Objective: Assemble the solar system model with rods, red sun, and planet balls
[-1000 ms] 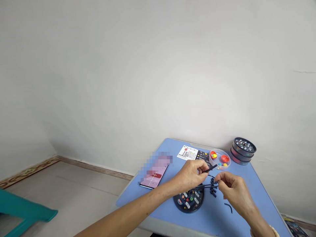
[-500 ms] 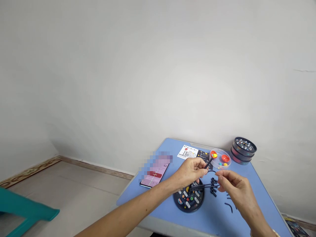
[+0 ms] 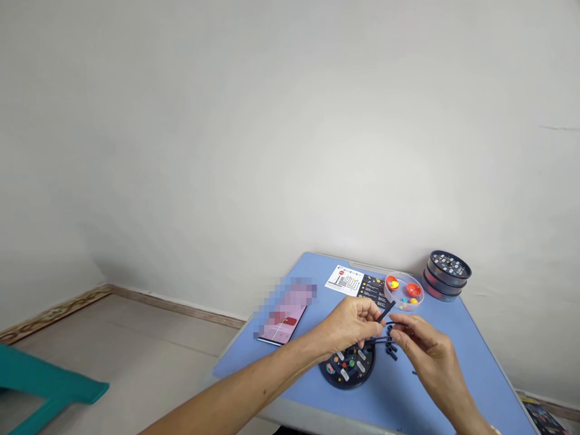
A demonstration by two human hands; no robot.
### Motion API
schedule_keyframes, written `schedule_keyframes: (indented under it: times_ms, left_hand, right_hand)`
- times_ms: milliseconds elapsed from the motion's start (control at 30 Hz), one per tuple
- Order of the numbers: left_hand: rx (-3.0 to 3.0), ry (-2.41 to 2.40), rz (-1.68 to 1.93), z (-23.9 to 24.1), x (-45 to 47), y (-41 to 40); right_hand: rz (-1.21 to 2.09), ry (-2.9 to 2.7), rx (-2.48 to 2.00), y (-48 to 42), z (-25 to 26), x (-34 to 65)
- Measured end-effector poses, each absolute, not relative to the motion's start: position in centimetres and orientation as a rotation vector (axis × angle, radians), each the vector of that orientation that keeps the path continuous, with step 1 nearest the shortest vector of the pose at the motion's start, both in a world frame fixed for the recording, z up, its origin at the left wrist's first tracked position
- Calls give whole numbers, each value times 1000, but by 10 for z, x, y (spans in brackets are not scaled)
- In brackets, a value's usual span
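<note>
My left hand [image 3: 350,326] is closed on a short black rod [image 3: 385,312] that sticks up to the right. My right hand [image 3: 423,349] pinches a thin black curved piece [image 3: 393,326] just beside that rod's tip. Both hands hover over a round black base [image 3: 348,365] with coloured beads and white labels, from which long black arms [image 3: 379,341] with small black connectors reach right. All this lies on a small blue table [image 3: 317,380].
A phone [image 3: 283,320] with a pink screen lies at the table's left. A printed leaflet [image 3: 357,284], a clear dish [image 3: 403,292] with orange cups and coloured balls, and a stack of round black trays [image 3: 447,275] sit along the back edge by the white wall. A teal chair [image 3: 40,386] stands on the floor at left.
The rod in my left hand swung up and then down a little. My right hand lifted from the connectors toward the rod's tip. The loose curved piece on the table is now hidden.
</note>
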State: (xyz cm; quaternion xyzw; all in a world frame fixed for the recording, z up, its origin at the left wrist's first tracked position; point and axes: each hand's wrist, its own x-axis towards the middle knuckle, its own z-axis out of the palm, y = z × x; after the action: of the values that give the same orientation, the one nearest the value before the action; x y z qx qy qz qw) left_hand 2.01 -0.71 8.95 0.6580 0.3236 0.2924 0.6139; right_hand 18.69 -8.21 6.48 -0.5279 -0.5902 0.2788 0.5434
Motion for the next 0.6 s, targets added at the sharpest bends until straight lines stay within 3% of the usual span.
schedule_keyframes:
  times_ms: [200, 433, 600]
  left_hand:
    - [1531, 736, 602, 98, 18, -16]
    - [1648, 768, 563, 102, 16, -24]
    - [1770, 799, 687, 101, 10, -19]
  right_hand:
    - [622, -1349, -1265, -81, 60, 183]
    - [865, -1217, -1245, -83, 55, 176]
    - [720, -1126, -1297, -88, 65, 202]
